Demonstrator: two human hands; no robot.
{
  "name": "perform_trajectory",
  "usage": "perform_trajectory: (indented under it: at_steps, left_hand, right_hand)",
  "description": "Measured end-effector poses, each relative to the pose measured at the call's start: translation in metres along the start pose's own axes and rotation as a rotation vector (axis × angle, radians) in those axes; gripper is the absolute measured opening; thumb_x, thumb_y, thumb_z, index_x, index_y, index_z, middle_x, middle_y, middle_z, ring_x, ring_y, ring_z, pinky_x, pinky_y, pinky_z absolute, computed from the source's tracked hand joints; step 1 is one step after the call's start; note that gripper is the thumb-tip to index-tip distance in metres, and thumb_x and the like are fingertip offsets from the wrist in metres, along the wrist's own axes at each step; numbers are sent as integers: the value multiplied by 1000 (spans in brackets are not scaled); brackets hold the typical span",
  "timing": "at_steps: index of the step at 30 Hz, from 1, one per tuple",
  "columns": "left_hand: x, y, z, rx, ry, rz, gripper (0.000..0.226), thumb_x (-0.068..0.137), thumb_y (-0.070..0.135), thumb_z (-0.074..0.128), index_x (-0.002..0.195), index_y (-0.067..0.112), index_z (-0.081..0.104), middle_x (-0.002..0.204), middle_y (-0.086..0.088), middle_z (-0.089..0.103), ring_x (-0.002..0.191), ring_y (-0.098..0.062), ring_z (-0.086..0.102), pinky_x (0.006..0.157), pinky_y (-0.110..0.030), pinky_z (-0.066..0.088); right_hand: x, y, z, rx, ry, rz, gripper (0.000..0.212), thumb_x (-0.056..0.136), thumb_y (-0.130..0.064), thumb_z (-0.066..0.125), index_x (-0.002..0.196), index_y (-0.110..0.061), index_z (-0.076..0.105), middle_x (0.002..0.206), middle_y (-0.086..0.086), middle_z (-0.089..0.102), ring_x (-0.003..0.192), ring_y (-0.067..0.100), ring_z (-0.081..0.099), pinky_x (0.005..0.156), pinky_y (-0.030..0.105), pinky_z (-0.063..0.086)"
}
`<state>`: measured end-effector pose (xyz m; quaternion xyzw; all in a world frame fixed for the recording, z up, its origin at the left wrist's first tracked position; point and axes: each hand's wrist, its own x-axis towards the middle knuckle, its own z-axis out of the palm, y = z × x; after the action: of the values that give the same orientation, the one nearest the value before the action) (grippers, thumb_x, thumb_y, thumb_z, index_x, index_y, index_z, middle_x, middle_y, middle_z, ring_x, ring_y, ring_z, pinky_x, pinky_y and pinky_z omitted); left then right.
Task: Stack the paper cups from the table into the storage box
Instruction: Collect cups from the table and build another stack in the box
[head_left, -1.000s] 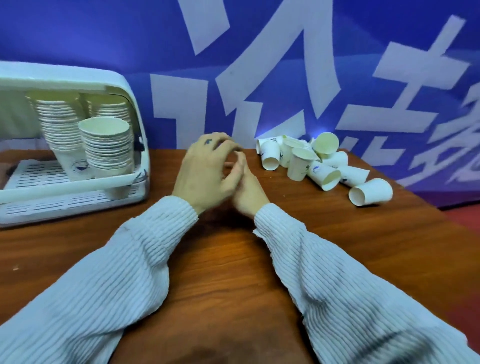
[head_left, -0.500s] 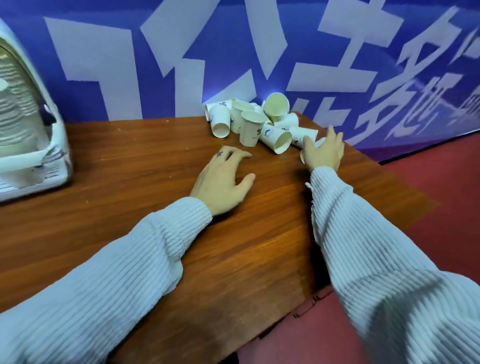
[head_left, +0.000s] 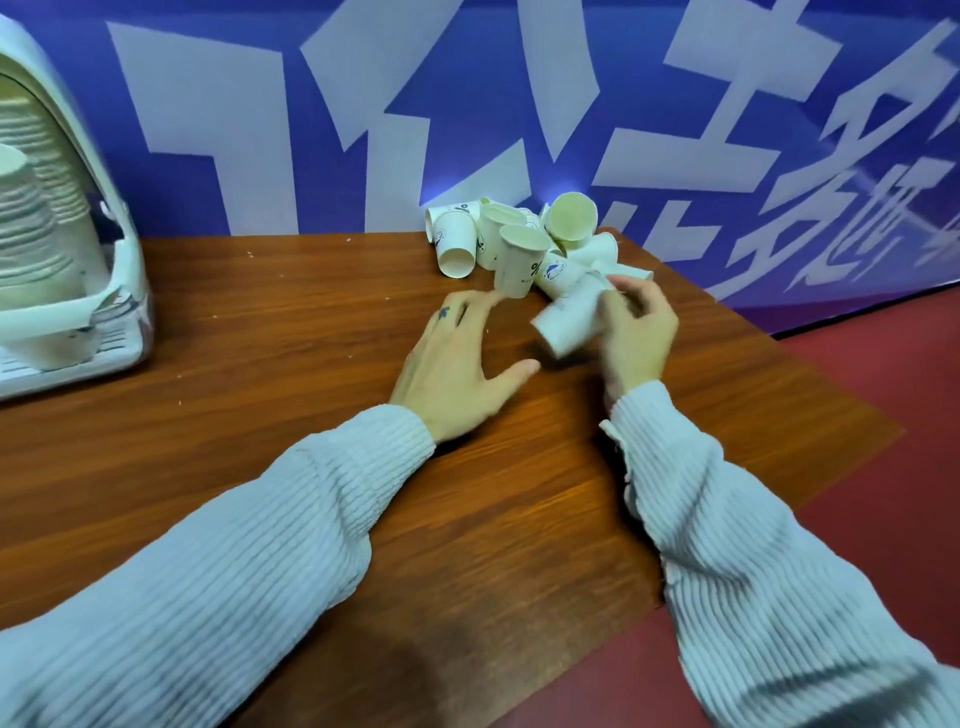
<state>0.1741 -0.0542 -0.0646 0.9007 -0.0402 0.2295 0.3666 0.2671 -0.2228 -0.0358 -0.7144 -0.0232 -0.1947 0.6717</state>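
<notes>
While cup stacks (head_left: 31, 228) fill storage box (head_left: 122, 291), right hand (head_left: 636, 332) grips paper cup (head_left: 569, 319)

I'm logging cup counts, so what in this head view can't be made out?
- White plastic storage box: cut off by the left edge, stacks uncountable.
- Loose white paper cups: overlapping, rear ones hidden.
- Blurred cup in right hand: mouth unseen.
- Left hand: empty.

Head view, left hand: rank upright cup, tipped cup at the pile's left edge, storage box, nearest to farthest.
From the left hand:
1. Upright cup, just beyond the fingertips, at the front of the pile.
2. Tipped cup, at the pile's left edge, lying further back.
3. Storage box, far across the table at its left end.
</notes>
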Motion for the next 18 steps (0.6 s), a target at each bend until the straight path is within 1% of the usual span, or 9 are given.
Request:
perform_trajectory:
  at_steps: [3,4,6,8,9,12,14,16,18]
  left_hand:
    - [1,-1,3,-12,-27,-92,98,83,52,74,159,30,17,155,0,37,140,-25,43,110,-41,38]
    - [1,-3,3,3,-30,-119,96,85,49,72,160,29,15,154,-2,39,139,-27,44,109,-43,38]
    - [0,-5,1,16,4,-143,89,88,44,69,159,28,18,151,-3,41,134,-30,48,106,-43,40]
    - [0,-5,-2,-5,52,-151,85,89,42,68,158,28,21,149,-3,42,131,-30,50,103,-43,41]
    - [-1,-5,-3,-10,64,-155,84,89,42,68,158,28,22,148,-2,42,130,-30,51,102,-43,41]
    - [-2,-4,-4,-22,76,-153,84,89,40,68,157,30,21,144,-2,42,125,-30,54,98,-41,43]
    - [-1,-5,-4,-47,106,-150,84,88,38,68,157,30,20,143,-2,43,126,-28,52,100,-39,42]
    - [0,-6,-6,-72,143,-169,86,89,34,68,158,28,18,149,-3,42,133,-26,47,102,-32,35]
    - [1,-5,-9,-113,175,-199,89,88,31,68,160,27,16,155,-3,41,137,-25,44,101,-28,31]
  right_hand:
    - [-26,-5,20,-64,-392,-57,9,93,-3,67,97,-8,74,87,-2,70,80,0,63,79,21,51]
    - [-26,-6,27,-64,-387,-80,7,95,-8,67,94,-6,74,87,0,70,83,4,62,82,22,50]
    - [1,5,39,-114,-203,-51,17,93,-26,64,91,-13,75,93,0,72,91,11,64,91,29,52]
    - [32,21,42,-338,-54,29,32,80,-49,57,89,-25,77,103,3,71,103,23,64,96,42,54]
    - [41,32,43,-442,-51,84,37,77,-54,55,93,-29,78,107,4,71,108,28,63,96,45,54]
    - [34,39,46,-550,-137,110,33,89,-41,59,114,-31,78,119,5,73,121,32,59,103,44,51]
    - [29,33,47,-551,-112,86,35,93,-30,59,125,-27,73,127,5,71,128,30,56,109,43,46]
    - [28,32,45,-518,-64,82,34,91,-31,58,122,-29,74,122,4,72,124,29,59,106,45,48]
    - [24,30,40,-437,18,38,30,86,-36,56,108,-36,76,107,-5,73,112,26,63,98,48,53]
